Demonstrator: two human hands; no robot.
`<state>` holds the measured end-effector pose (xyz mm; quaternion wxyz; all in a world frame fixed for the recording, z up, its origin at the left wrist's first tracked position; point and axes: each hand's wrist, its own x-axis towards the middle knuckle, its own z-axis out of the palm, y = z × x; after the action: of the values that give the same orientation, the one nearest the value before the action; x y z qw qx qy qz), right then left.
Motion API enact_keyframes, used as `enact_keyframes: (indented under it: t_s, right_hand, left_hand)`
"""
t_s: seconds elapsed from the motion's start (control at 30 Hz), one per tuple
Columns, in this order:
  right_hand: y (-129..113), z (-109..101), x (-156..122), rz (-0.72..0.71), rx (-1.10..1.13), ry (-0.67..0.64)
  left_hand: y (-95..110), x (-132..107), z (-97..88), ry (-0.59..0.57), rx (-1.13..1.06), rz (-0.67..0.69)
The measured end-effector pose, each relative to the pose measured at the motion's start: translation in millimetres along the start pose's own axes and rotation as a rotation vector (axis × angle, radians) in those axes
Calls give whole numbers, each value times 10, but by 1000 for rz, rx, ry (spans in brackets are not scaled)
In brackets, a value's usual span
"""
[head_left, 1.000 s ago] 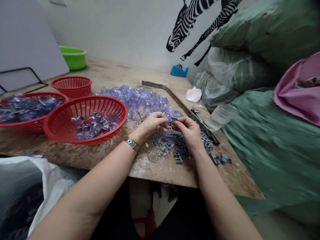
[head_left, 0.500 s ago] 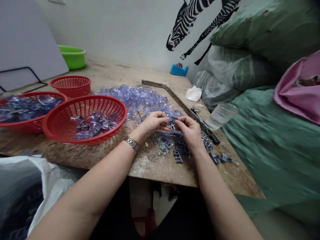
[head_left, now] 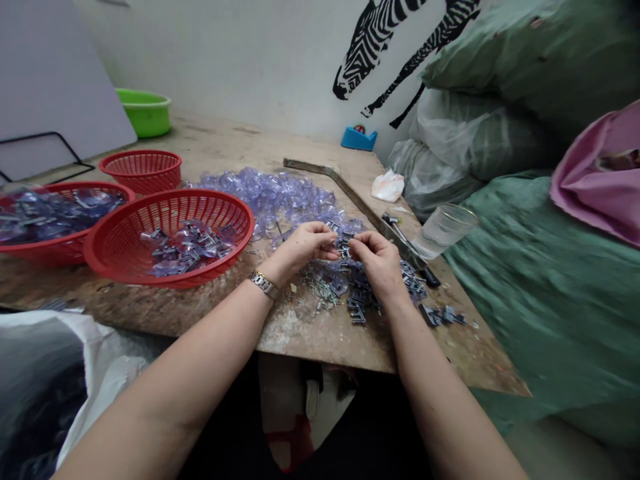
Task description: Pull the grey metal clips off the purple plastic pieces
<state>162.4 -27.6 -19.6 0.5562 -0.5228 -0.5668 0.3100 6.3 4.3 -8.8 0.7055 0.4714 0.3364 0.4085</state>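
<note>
My left hand and my right hand meet over the wooden table, fingers pinched together on a small clear-and-metal piece held between them. A watch is on my left wrist. Below the hands lies a pile of small grey metal clips. Behind them spreads a heap of clear purple plastic pieces. To the left a red basket holds several assembled pieces.
A second red basket full of pieces and a small red basket stand at the left, a green basin behind. A glass, a metal bar, a blue tape dispenser and big green sacks lie at the right.
Both hands stay pinched on the small piece, with only slight finger movement. The view has shifted a little.
</note>
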Motion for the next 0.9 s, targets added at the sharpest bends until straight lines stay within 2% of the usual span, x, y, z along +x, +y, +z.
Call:
enact_keyframes:
  t_s: [0.43,0.9]
  right_hand:
    - [20,5,-8,-19,-45,-10]
    - [57,-2,6,6,-27,30]
  left_hand:
    - [4,-15,20,2,44,9]
    - [-80,56,23,56,488,296]
